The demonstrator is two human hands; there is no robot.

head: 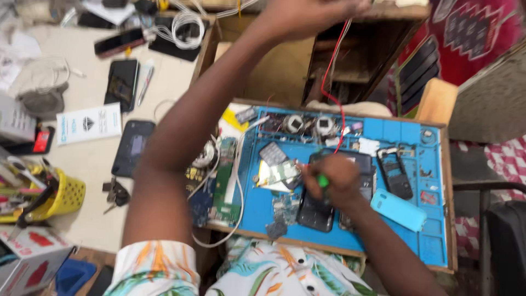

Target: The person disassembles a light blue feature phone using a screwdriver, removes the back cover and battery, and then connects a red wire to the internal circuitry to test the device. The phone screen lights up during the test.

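The right hand [335, 178] is closed around a green-handled tool [323, 181], fingers curled together on the handle, which pokes out between them. Directly under that fist lies a dark opened phone [316, 211], flat on the blue work mat [394, 230]; whether the tool's tip touches it is hidden by the hand. Just left of the fingers sits a small circuit board [278, 173]; just right, a black phone frame [395, 174] and a light blue back cover [398, 209] lie apart from each other on the mat.

The left hand [307, 13] is raised well above, at the top edge, closed on a red wire [332, 71] that hangs down toward the mat; its fingers are blurred, so their exact grip cannot be told.

Far left, a yellow basket [71, 197] holds hand tools on the pale table [93, 159].
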